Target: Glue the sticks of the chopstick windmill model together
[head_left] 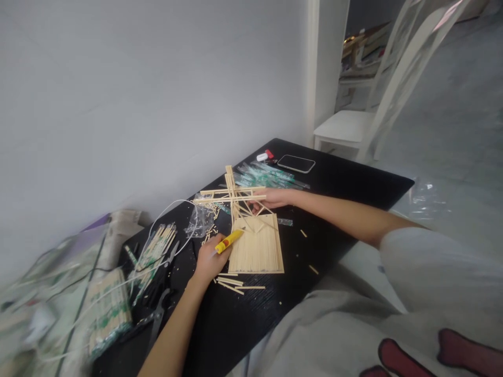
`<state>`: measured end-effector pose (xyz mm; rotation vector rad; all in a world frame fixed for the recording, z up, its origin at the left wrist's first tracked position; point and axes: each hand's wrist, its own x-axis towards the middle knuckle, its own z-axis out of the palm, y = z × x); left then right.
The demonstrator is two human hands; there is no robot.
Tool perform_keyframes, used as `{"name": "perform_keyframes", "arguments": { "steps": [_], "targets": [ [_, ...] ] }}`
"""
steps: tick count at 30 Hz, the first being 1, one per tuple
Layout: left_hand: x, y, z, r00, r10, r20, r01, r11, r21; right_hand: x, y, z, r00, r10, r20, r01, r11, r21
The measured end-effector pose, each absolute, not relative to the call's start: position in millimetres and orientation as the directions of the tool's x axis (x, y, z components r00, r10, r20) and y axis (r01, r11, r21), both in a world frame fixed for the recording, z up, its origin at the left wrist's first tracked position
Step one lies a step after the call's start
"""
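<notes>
My left hand (pixel 210 256) is closed around a slim yellow glue tube (pixel 230 241), its tip over a flat panel (pixel 257 251) of wooden sticks laid side by side. A cross-shaped frame (pixel 232 193) of sticks rises at the panel's far edge, with slanted sticks below it. My right hand (pixel 273 199) is at the right arm of this frame, fingers curled around its sticks and partly hidden behind them. Short loose sticks (pixel 231 283) lie by the panel's near edge. Small cut stick pieces (pixel 211 230) are scattered beyond my left hand.
On the black table (pixel 353 183) are a phone (pixel 296 164), empty green-printed wrappers (pixel 267 175), wrapped chopsticks (pixel 157 251), scissors (pixel 172 254), pliers (pixel 157 317) and a white cable (pixel 157 214). More packed chopsticks (pixel 110 309) lie left. A wall borders the far side; a white chair (pixel 349 125) stands beyond.
</notes>
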<state>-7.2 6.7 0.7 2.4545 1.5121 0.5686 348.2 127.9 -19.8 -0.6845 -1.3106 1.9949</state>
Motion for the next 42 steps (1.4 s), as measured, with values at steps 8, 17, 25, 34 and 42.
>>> {"name": "perform_keyframes", "arguments": {
  "steps": [8,17,25,34,42],
  "targets": [
    [-7,6,2,0.409,0.887,0.214,0.809,-0.461,0.365,348,121,-10,-0.637,0.762,-0.113,-0.194,-0.301,-0.934],
    [-5,5,1,0.414,0.890,0.192,0.825,-0.456,0.333,349,109,1,-0.618,0.778,-0.109,-0.212,-0.299,-0.930],
    [0,3,2,0.432,0.882,0.189,0.829,-0.471,0.303,351,109,3,-0.544,0.806,-0.233,-0.154,-0.368,-0.917],
    [3,4,-5,0.439,0.877,0.198,0.818,-0.481,0.315,354,101,15,-0.474,0.825,-0.309,-0.052,-0.377,-0.925],
    [8,3,-3,0.433,0.883,0.182,0.823,-0.469,0.319,351,93,22,-0.433,0.847,-0.309,-0.045,-0.363,-0.931]
  ]
}}
